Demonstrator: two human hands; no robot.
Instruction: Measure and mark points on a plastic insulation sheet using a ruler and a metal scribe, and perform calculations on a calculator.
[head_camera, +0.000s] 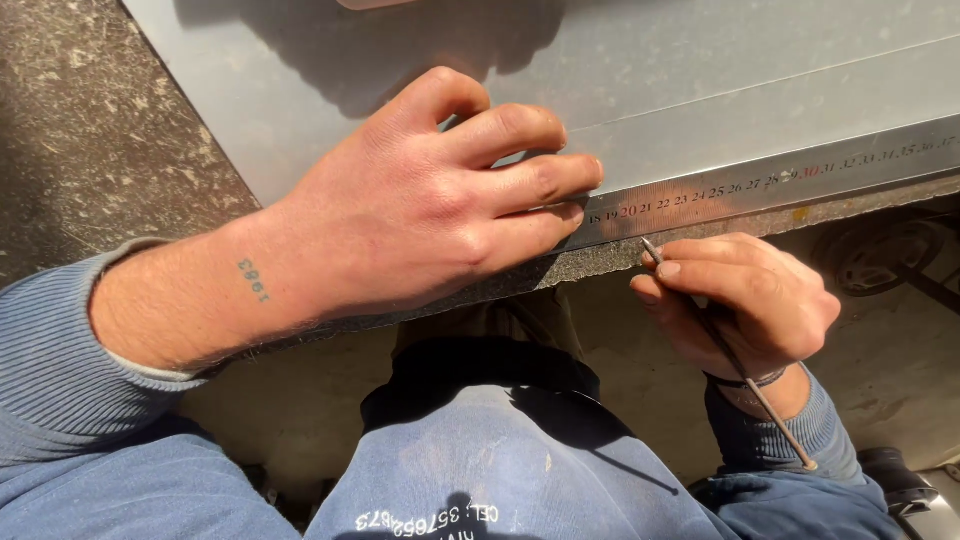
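My left hand (420, 200) lies flat, fingers spread, pressing a steel ruler (760, 185) onto a grey sheet of metal (700, 70) that rests on a rough dark worktop (90, 130). The fingertips cover the ruler's left end. My right hand (745, 300) grips a thin metal scriber (725, 350) like a pen. Its point touches the ruler's near edge just right of my left fingers. The scriber's long shaft runs back past my wrist.
The worktop's front edge (600, 262) runs right under the ruler. Below it are my blue-clad legs (490, 470) and a concrete floor (900, 370). A dark wheel-like object (880, 255) sits under the bench at right.
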